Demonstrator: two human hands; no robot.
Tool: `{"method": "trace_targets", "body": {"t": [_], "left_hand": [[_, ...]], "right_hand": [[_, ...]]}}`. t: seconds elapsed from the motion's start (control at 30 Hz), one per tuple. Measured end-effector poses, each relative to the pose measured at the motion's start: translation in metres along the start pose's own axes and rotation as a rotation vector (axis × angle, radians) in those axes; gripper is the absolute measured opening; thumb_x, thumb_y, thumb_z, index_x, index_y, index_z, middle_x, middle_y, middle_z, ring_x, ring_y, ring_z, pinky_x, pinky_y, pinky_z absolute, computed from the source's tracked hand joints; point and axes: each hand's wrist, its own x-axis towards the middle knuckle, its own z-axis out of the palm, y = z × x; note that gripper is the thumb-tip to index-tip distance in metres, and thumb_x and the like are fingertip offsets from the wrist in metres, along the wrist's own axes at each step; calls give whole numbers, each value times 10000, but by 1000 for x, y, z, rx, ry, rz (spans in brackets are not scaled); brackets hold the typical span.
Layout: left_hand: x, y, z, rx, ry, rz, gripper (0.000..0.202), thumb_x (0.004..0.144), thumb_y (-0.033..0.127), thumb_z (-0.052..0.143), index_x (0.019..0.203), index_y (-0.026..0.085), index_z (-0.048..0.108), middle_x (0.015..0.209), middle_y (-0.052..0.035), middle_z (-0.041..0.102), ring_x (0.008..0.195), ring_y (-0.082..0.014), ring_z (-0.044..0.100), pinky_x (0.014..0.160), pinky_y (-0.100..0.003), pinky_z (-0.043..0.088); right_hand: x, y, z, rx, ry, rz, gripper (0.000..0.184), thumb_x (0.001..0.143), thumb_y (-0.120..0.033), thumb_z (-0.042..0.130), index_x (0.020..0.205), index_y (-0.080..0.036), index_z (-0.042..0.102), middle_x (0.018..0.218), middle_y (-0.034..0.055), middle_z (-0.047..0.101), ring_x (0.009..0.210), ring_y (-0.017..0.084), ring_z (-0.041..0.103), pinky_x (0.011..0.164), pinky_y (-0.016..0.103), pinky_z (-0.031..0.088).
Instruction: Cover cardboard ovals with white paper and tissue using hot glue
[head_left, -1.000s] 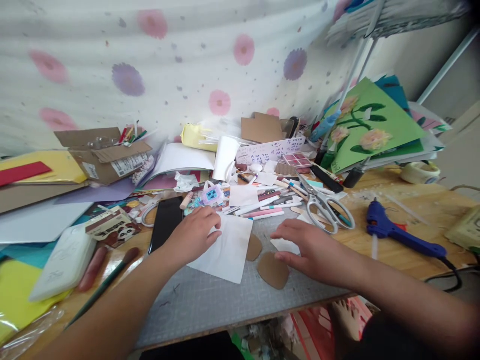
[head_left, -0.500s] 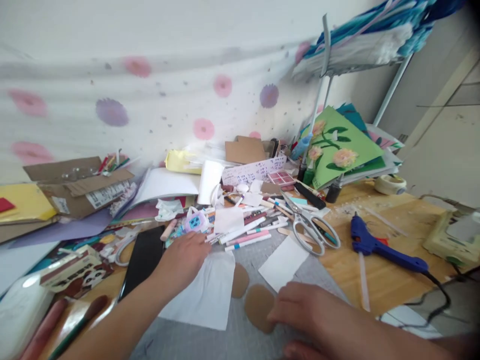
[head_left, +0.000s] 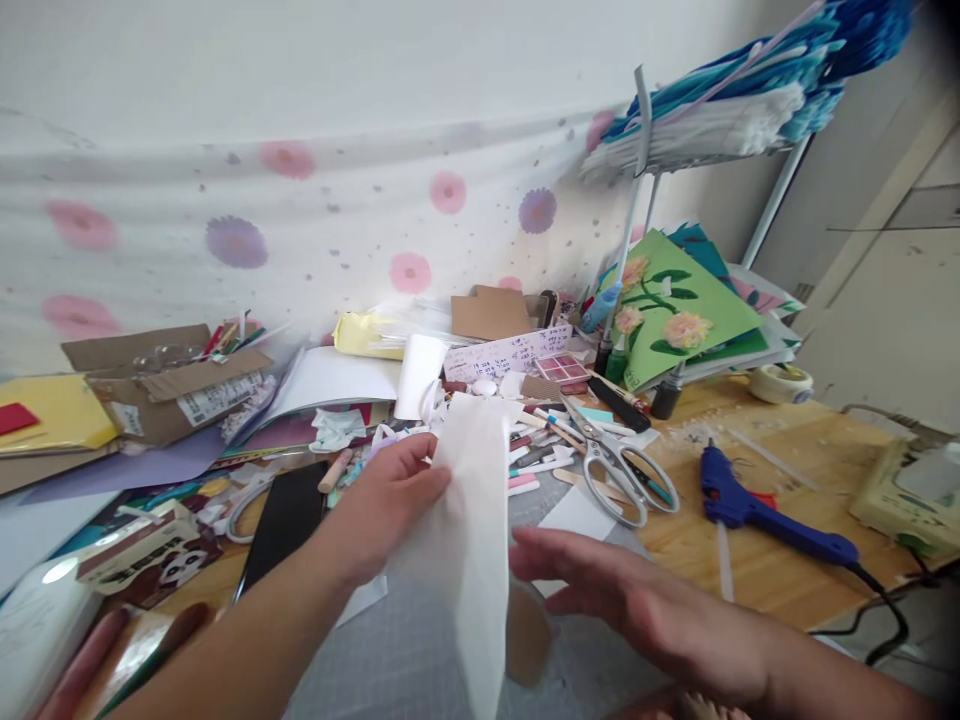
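Note:
My left hand pinches a thin white sheet of paper by its upper edge and holds it raised above the grey cutting mat. My right hand hovers just right of the hanging sheet, fingers stretched out and apart, holding nothing. A brown cardboard cut-out shows below the sheet on the mat. A smaller white paper piece lies beyond my right hand.
Scissors and several pens lie behind the mat. A blue glue gun rests on the wooden table at right. A black phone, a cardboard box and green flower card crowd the back.
My left hand has lifted the white sheet off the mat. My right hand has left the brown cut-out and opened beside the sheet. The view has tilted upward.

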Motion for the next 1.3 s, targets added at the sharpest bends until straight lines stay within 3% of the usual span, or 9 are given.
{"method": "trace_targets", "body": {"t": [0.1,0.23,0.3,0.4,0.53,0.73,0.97,1.1,1.3], "left_hand": [[7,-20,23,-250,73,-51,111,776,314,574,859,241,560,660,26,657,507,-155,592,466,-244,432],[6,-43,38,-369,73,-105,176,774,323,600,916,229,554,703,23,680,515,-150,610,474,-242,450],[4,-50,41,-408,62,-97,200,775,313,608,942,215,558,749,10,693,558,-150,626,505,-239,460],[1,-59,45,-453,13,-82,242,777,326,620,978,203,564,841,-23,703,625,-164,644,558,-256,477],[-2,-68,52,-511,-55,-66,280,759,325,648,995,198,569,838,-38,701,650,-171,640,604,-276,483],[-3,-68,51,-497,-79,-143,331,713,348,705,986,192,604,710,-7,657,525,-111,576,450,-192,404],[-4,-63,43,-404,-299,-296,333,682,382,719,858,119,615,580,-14,628,344,-68,490,322,-160,320],[-5,-61,41,-331,-273,-280,239,696,321,719,699,133,572,449,45,549,299,-5,361,314,-118,198],[-6,-58,37,-307,-310,-248,234,707,317,706,676,148,548,478,46,573,330,-13,395,351,-123,238]], "right_hand": [[10,4,1,293,51,-98,859,719,-788,382,1374,-232,397,1355,163,495,1222,308,475,941,467,398],[18,9,-4,242,250,-56,798,734,-798,305,1261,-234,509,1213,149,612,1071,296,595,815,428,488],[20,9,-7,199,361,0,669,755,-733,402,1149,-226,591,1090,129,678,963,284,643,762,406,512],[23,8,-10,242,496,154,378,750,-474,642,996,-186,653,866,82,733,738,227,685,666,340,529],[25,7,-15,299,578,341,202,711,-297,733,855,-169,674,670,35,730,524,156,654,485,238,505],[25,3,-21,342,633,382,134,691,-253,749,793,-199,683,649,27,734,509,171,670,445,237,531],[23,-6,-25,320,701,279,203,681,-185,741,876,-187,685,710,45,747,539,183,684,458,241,548],[17,-10,-30,305,727,249,165,672,-186,742,831,-201,703,707,45,747,549,187,687,498,255,570],[10,-13,-29,263,748,208,137,667,-205,747,798,-230,716,679,25,741,532,166,674,475,232,554]]}}
